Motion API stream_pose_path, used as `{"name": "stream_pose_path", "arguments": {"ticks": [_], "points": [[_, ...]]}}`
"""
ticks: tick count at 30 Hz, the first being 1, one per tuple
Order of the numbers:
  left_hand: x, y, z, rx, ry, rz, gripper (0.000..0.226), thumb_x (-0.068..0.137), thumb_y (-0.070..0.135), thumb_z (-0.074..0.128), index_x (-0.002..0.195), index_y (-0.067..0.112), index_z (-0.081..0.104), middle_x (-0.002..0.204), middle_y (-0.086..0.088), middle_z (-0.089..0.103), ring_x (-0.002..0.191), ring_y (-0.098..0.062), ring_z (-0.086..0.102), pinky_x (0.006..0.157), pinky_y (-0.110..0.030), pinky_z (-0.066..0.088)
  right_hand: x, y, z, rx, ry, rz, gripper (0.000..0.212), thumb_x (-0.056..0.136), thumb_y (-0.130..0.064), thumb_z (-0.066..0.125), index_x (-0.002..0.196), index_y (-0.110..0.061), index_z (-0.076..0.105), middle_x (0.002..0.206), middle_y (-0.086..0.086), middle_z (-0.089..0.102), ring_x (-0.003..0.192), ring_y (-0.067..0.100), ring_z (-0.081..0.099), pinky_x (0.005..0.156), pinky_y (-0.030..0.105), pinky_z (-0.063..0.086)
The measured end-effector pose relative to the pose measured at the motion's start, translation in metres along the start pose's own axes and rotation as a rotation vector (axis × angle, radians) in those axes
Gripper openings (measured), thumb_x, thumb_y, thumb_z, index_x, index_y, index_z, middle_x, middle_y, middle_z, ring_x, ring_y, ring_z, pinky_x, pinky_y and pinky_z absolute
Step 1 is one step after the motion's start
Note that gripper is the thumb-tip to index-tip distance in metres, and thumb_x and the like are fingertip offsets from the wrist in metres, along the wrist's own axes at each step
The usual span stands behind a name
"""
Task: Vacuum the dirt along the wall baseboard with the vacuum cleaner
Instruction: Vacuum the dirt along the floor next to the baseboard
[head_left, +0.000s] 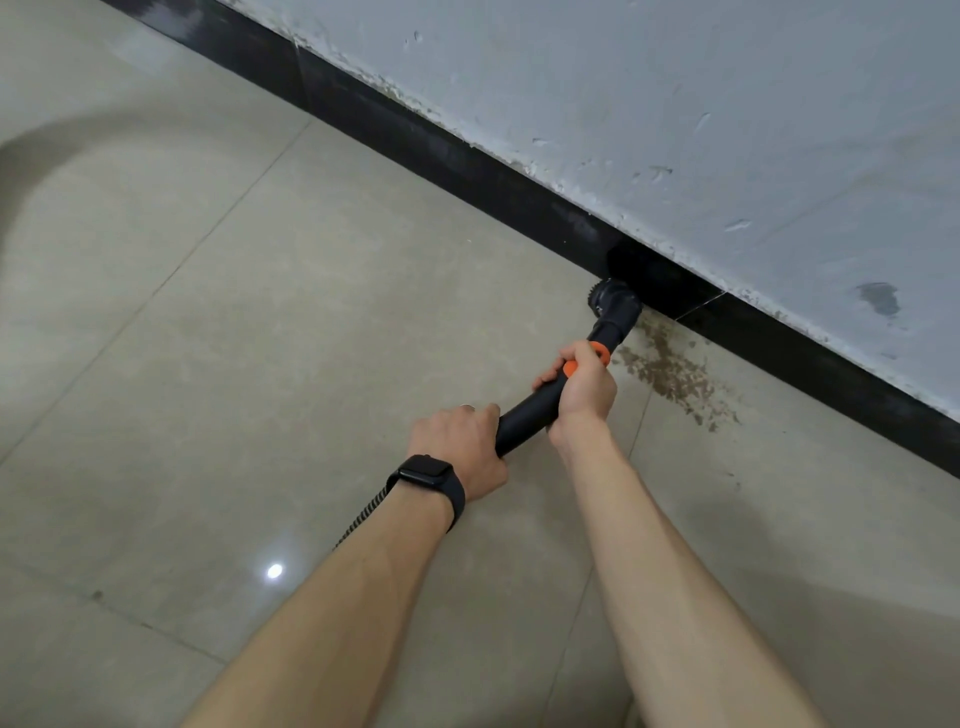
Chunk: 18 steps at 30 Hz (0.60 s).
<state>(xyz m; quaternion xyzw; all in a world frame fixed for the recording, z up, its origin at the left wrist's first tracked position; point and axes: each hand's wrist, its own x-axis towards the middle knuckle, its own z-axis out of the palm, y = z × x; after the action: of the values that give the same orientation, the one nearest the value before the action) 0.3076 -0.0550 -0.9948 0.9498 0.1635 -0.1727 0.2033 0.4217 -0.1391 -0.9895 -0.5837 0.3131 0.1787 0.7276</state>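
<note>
A black vacuum wand (527, 418) with orange fittings slants up and right toward the wall. Its round brush nozzle (615, 301) sits on the floor against the black baseboard (467, 161). My right hand (584, 384) grips the wand near the orange collar, close to the nozzle. My left hand (462, 449) grips the wand's lower end and wears a black watch. A patch of brown dirt (670, 371) lies on the tile along the baseboard, just right of the nozzle.
Beige floor tiles (260, 312) spread to the left and toward me. A grey, scuffed wall (675, 104) rises above the baseboard. A braided hose (363, 514) runs back under my left forearm.
</note>
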Motion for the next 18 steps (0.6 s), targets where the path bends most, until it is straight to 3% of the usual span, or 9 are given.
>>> {"name": "stream_pose_path", "arguments": {"ticks": [7, 13, 18], "points": [[0.011, -0.015, -0.007, -0.14, -0.045, -0.078, 0.017, 0.075, 0.035, 0.058, 0.089, 0.031, 0.049, 0.072, 0.006, 0.053, 0.063, -0.022, 0.052, 0.054, -0.027, 0.036, 0.007, 0.002, 0.026, -0.073, 0.02, -0.037, 0.018, 0.079, -0.002, 0.059, 0.069, -0.01, 0.045, 0.06, 0.011, 0.044, 0.04, 0.02, 0.043, 0.045, 0.027, 0.043], [0.009, -0.046, -0.013, -0.317, -0.068, -0.182, 0.018, 0.072, 0.036, 0.062, 0.077, 0.031, 0.046, 0.067, 0.007, 0.058, 0.059, -0.014, 0.057, 0.048, -0.023, 0.034, 0.001, 0.013, 0.067, -0.18, -0.011, -0.054, 0.01, 0.073, -0.007, 0.06, 0.076, -0.009, 0.051, 0.046, -0.003, 0.049, 0.035, 0.019, 0.047, 0.045, 0.028, 0.045], [-0.003, -0.073, -0.02, -0.411, -0.062, -0.237, 0.02, 0.065, 0.044, 0.06, 0.077, 0.035, 0.047, 0.066, 0.008, 0.06, 0.056, -0.01, 0.057, 0.047, -0.022, 0.035, -0.016, 0.024, 0.101, -0.323, -0.143, -0.028, 0.025, 0.072, -0.013, 0.063, 0.095, -0.006, 0.053, 0.062, 0.005, 0.055, 0.036, 0.023, 0.053, 0.042, 0.027, 0.047]]}}
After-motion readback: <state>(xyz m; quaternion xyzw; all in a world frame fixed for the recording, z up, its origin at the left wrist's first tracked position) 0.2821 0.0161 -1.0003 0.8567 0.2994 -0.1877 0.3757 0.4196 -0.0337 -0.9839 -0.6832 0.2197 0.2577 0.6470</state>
